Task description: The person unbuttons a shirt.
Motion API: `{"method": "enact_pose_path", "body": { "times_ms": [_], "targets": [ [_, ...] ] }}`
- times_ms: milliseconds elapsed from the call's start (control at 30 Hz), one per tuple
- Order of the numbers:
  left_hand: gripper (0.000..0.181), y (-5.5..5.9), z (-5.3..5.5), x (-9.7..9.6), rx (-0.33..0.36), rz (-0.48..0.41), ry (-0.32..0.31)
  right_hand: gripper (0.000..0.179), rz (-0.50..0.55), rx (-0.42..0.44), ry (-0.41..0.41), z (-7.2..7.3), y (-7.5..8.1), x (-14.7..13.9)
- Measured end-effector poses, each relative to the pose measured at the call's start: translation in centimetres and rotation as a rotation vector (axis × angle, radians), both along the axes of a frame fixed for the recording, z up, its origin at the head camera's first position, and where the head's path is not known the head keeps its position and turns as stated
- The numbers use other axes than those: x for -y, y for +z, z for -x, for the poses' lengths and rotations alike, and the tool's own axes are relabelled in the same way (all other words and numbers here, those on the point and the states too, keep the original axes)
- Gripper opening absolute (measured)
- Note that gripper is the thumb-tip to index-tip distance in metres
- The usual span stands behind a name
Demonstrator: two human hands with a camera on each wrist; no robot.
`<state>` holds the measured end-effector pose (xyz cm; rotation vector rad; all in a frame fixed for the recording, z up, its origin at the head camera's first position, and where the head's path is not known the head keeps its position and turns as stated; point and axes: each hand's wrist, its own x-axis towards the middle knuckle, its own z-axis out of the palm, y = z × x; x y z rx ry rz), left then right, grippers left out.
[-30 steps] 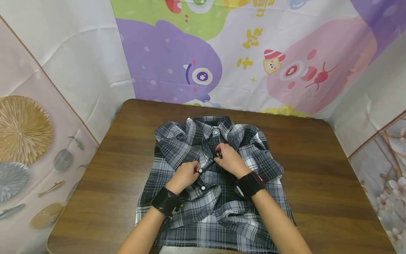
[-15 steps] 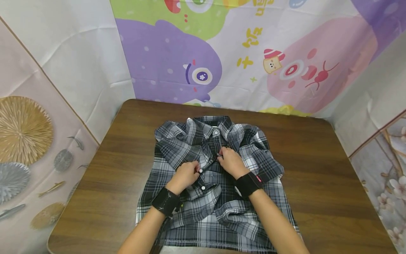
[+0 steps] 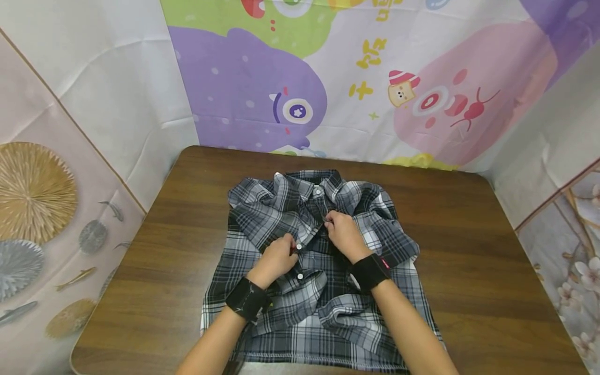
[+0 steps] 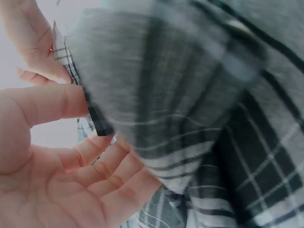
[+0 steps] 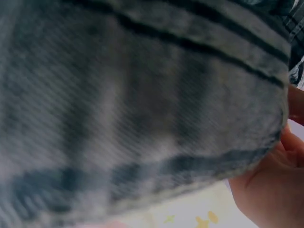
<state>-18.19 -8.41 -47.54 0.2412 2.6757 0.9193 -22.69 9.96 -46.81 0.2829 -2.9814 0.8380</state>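
Note:
A black, grey and white plaid shirt (image 3: 229,281) lies front up on the table, its collar (image 3: 328,177) at the far side. My left hand (image 3: 276,260) pinches the front edge on the left, close beside a white button (image 3: 299,247). Another button (image 3: 300,276) sits lower down, and a collar button (image 3: 317,190) shows at the neck. In the left wrist view, thumb and fingers of the left hand (image 4: 57,185) close on the dark cloth edge (image 4: 98,118). My right hand (image 3: 344,235) pinches the opposite front edge, higher up. Cloth (image 5: 142,104) hides most of the right hand's fingertips in its wrist view.
The brown wooden table (image 3: 469,260) extends to both sides of the shirt. Behind it hangs a cartoon-printed cloth (image 3: 253,94), with patterned panels (image 3: 108,94) at the sides. Both wrists wear black bands (image 3: 369,271).
The left hand has shifted slightly up and right, lifting the button edge a little. My right hand has closed on the cloth edge and moved slightly right.

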Motion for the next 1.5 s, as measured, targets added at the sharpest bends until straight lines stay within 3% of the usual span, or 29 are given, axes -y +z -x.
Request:
{"method": "enact_pose_path", "body": {
  "times_ms": [167,367,600,967,1200,1500],
  "targets": [
    [0.027,0.7,0.2,-0.3,0.014,-0.065,0.014,0.012,0.107,-0.074,-0.019,0.0,0.7,0.0],
    [0.041,2.1,0.8,-0.9,-0.098,-0.179,0.0,0.013,0.233,-0.173,-0.075,0.1,1.3,0.0],
    [0.031,3.8,1.7,-2.1,-0.263,-0.268,0.033,0.014,0.356,-0.223,-0.114,0.1,2.1,0.1],
    [0.027,5.6,2.5,-4.0,-0.339,-0.345,0.058,0.016,0.551,-0.233,-0.129,-1.3,3.6,0.2],
    [0.028,5.7,2.5,-4.3,-0.329,-0.314,0.03,0.014,0.533,-0.276,-0.104,-2.6,3.4,0.1],
    [0.017,5.4,2.2,-4.2,-0.424,-0.248,-0.075,0.014,0.48,-0.321,-0.059,-3.5,2.7,-0.2]
  ]
}}
